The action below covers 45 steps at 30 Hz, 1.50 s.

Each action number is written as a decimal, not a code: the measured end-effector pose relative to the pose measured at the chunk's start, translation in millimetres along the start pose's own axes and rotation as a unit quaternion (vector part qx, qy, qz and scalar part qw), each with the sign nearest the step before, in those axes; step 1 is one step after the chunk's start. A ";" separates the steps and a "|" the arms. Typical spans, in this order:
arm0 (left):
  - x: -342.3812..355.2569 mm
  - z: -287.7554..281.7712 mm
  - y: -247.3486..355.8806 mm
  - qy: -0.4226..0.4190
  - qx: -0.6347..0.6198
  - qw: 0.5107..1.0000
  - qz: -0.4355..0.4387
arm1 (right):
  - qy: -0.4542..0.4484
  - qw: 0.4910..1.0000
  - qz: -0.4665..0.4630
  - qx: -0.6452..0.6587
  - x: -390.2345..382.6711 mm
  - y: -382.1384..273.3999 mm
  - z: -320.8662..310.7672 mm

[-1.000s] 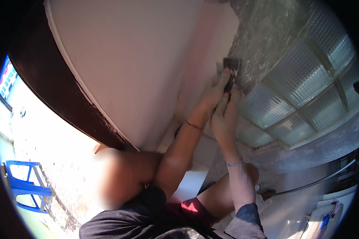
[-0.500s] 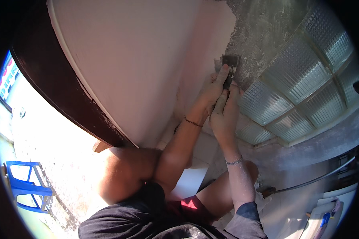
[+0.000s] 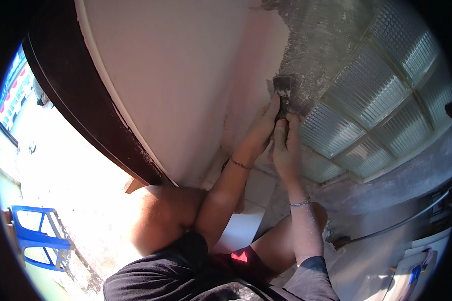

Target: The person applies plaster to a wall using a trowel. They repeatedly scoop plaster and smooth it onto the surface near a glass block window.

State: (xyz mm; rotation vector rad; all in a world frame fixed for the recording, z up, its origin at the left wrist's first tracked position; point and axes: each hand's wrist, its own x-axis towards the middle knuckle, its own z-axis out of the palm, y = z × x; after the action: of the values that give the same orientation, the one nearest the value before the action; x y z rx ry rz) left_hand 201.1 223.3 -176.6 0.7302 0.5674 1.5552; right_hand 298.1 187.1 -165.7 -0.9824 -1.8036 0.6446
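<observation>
Both hands meet just right of the frame's centre, closed on one dark scraper (image 3: 282,89): the left hand (image 3: 264,126) grips with its thumb laid up along the handle toward the blade, while the right hand (image 3: 287,146) closes round the lower end of the handle, its thumb on top; the fingers beneath are mostly hidden. The blade points to the top of the frame and appears to lie on the wall, right beside the ragged edge of the pink-white coat (image 3: 258,55), with the rough grey patch (image 3: 318,42) spreading to its upper right; whether the whole blade edge touches cannot be told. For clean scraping, a low blade angle should serve best, the forward thumb pressing the blade flat and the rear hand supplying the push, in short strokes that take the coat from its broken edge. A corner digging in would probably gouge the grey surface, so pressure is best kept even across the blade. Further right, the ribbed glass blocks (image 3: 371,95) stand near enough that a stroke slipping that way could scratch or chip them; keeping strokes away from that side seems wise. The bent knees frame the lower middle, with a white panel (image 3: 243,228) between them. Beyond, a dark brown band (image 3: 85,105) curves down the left, a blue plastic stool (image 3: 41,242) lies at the lower left, and a grey hose (image 3: 404,224) crosses the lower right.
</observation>
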 end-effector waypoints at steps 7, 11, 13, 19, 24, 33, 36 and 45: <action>-32.2 -20.7 -43.8 0.114 0.484 0.866 0.049 | 0.077 0.953 -0.165 -0.242 -28.5 9.2 -68.2; -46.8 7.1 -92.4 -0.079 0.564 0.814 0.115 | 0.152 0.935 -0.118 -0.299 -45.4 13.4 -109.7; -60.8 22.6 -108.5 -0.230 0.599 0.750 0.162 | 0.257 0.898 -0.177 -0.310 -47.6 17.9 -134.1; -79.7 90.7 -106.1 -0.123 0.357 0.921 0.091 | 0.445 0.846 -0.073 -0.286 -72.3 18.6 -193.7; -91.7 142.0 -83.6 -0.122 0.252 0.958 0.070 | 0.525 0.781 -0.107 -0.321 -86.4 9.3 -217.5; -97.2 162.4 -87.8 -0.142 0.242 0.950 0.136 | 0.537 0.811 -0.045 -0.228 -93.8 5.9 -218.1; -97.3 164.4 -80.2 -0.111 0.316 0.921 0.199 | 0.497 0.843 -0.029 -0.202 -89.0 3.2 -208.9; -68.7 205.6 -0.9 -0.160 0.519 0.679 0.494 | 0.459 0.883 0.022 -0.102 -71.9 0.4 -179.2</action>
State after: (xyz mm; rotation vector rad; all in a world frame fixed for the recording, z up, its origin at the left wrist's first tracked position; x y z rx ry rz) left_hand 354.9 143.1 -46.5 2.4700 0.8455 1.8856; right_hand 477.9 128.1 -127.5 -1.1984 -1.0006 -0.0351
